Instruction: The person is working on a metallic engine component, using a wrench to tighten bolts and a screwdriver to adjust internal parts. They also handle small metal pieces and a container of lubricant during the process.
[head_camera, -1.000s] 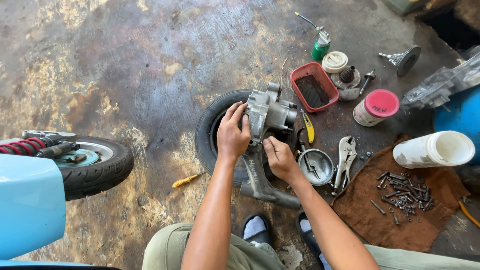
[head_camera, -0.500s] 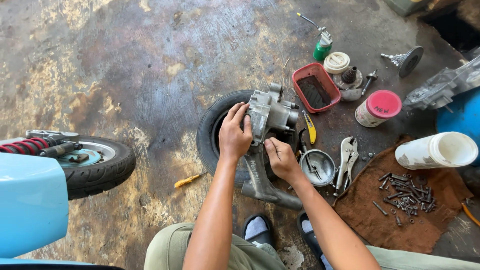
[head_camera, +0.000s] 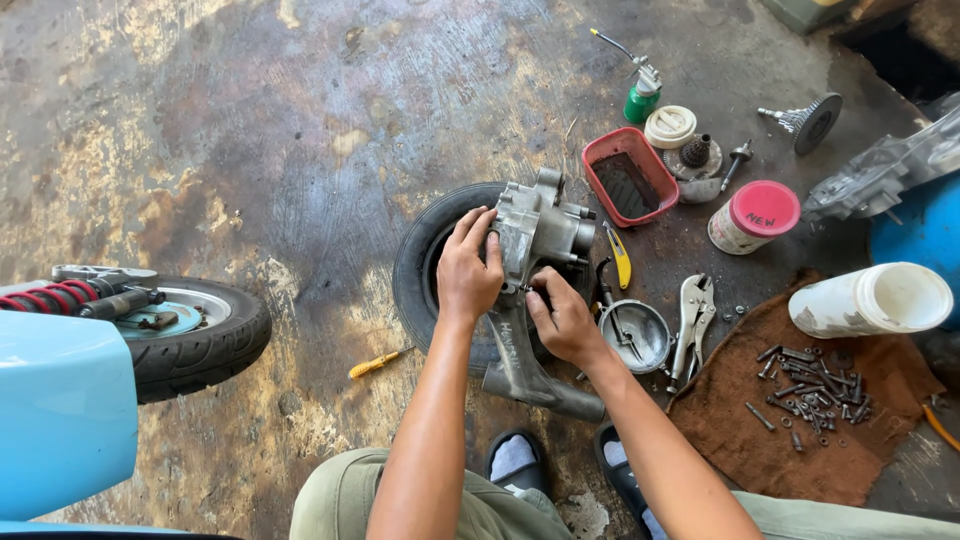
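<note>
The left hand (head_camera: 466, 272) is gripping the engine case (head_camera: 535, 240), fingers curled over its left edge; the right hand (head_camera: 562, 318) is pinching the case's lower edge. The case is resting on a tyre (head_camera: 420, 270) lying flat on the stained concrete floor (head_camera: 250, 120). Right of the grip, pliers (head_camera: 692, 315), a red tray (head_camera: 628, 175) and a brown cloth (head_camera: 780, 450) with bolts are lying.

The floor (head_camera: 250, 120) is grey concrete with rusty brown stains. A black tire (head_camera: 425, 265) lies flat on it. A small yellow screwdriver (head_camera: 378, 363) lies near the tire. A red tray (head_camera: 630, 175), a green oil can (head_camera: 641, 100) and a tub with a pink lid (head_camera: 753, 216) sit on the floor too. A brown cloth (head_camera: 790, 440) full of bolts lies beside grey pliers (head_camera: 692, 318).
</note>
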